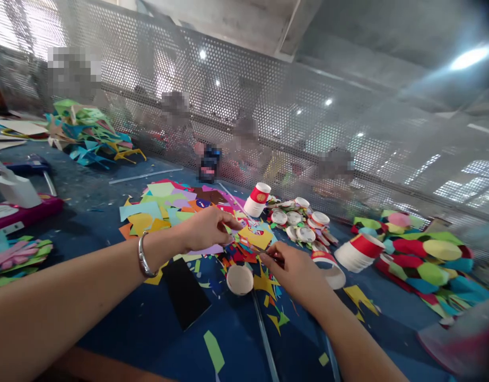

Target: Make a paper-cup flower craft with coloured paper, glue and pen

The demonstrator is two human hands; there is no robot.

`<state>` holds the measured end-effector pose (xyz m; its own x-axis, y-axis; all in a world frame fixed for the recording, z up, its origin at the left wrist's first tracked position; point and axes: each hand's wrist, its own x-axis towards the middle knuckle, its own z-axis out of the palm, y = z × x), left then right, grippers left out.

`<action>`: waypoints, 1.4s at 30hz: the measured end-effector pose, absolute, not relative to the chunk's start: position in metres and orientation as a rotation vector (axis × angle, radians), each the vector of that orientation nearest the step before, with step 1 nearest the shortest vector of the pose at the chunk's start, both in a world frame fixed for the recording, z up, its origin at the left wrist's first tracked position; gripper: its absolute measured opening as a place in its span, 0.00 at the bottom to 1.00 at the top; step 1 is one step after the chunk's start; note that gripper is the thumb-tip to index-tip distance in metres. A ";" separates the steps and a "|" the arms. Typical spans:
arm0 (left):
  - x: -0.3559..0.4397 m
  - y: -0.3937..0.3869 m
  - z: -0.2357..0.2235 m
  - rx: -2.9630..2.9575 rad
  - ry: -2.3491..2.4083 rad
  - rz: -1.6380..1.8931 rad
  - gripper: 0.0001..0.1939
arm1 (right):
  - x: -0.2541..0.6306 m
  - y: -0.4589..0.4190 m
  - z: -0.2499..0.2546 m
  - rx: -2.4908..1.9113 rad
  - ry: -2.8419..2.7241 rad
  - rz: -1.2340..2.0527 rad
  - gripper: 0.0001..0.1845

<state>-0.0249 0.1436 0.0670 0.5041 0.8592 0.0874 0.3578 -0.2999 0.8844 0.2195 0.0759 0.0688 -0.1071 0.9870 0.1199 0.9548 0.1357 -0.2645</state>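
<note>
My left hand (207, 228), with a silver bangle at the wrist, is over the heap of coloured paper scraps. Its fingers and thumb are bent together at the left edge of a yellow paper piece (254, 237). In my right hand (290, 263) is what looks like a small pair of scissors (279, 259), dark-handled and mostly hidden by the fingers. Their tip points left, at the lower edge of the yellow paper. Just below and between the hands stands an open paper cup (239, 280). Small trimmings lie around it.
A stack of red and white cups (258, 199) stands behind the hands, beside a pile of cut cup pieces (304, 220). Another cup stack (359, 252) lies at right near colourful paper shapes (427, 254). A black card (186, 293) lies in front; a perforated metal screen (228, 106) closes the back.
</note>
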 end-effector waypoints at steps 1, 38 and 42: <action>-0.025 0.143 0.066 1.893 1.004 0.664 0.25 | 0.218 0.075 0.068 -1.926 -2.172 0.159 0.18; -0.024 0.147 0.064 1.501 0.853 0.710 0.15 | 0.210 0.068 0.075 -1.453 -1.931 0.529 0.18; -0.018 0.141 0.062 1.379 0.749 0.714 0.14 | 0.210 0.068 0.075 -1.405 -1.906 0.599 0.18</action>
<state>-0.0183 0.1414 0.0616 0.5849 0.8097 -0.0473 -0.0086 0.0645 0.9979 0.2097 0.0682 0.0751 -0.1811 0.9504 0.2530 0.6344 0.3095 -0.7084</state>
